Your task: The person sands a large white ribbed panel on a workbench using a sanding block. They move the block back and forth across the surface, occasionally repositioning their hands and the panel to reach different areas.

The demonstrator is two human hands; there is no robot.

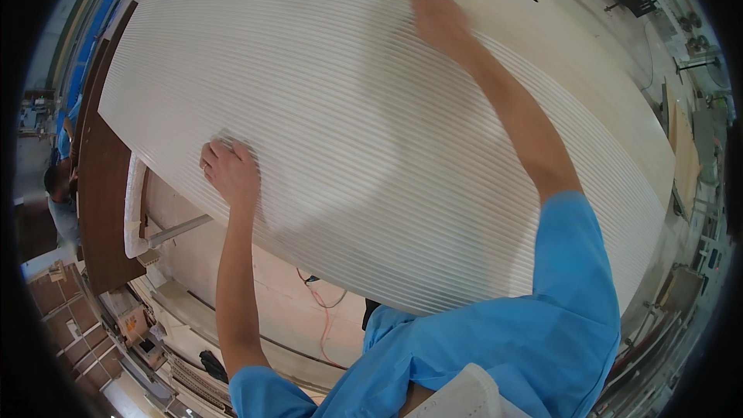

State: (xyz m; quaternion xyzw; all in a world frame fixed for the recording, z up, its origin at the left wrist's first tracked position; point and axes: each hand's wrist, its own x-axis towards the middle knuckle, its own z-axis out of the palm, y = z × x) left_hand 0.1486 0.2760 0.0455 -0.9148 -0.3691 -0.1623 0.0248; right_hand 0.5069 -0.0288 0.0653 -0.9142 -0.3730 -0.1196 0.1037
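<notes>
white, translucent ribbed panel: large sheet with fine parallel ridges running its whole length, long edges bowed by the lens, surface pale with a soft grey shadow across the stretch between the two hands. it lies flat on a light wooden board, which shows beyond the right hand as a bare cream strip with two small dark holes.

left hand: at the panel's near-left edge, fingers curled and pressed down on the ridges, knuckles up; whether they hook under the edge cannot be told. bare forearm runs back to a blue short sleeve.

right hand: stretched far out near the panel's far edge, palm down and flat on the ribbed surface, gripping nothing (fingers mostly hidden behind the hand itself).

below the left hand: a pale floor or lower surface with an orange cable looping across it, and a grey metal bar jutting out beside a white ribbed offcut standing on edge.

left of the left hand: a dark brown board, and past it another person at the rim of the view, well apart.
</notes>
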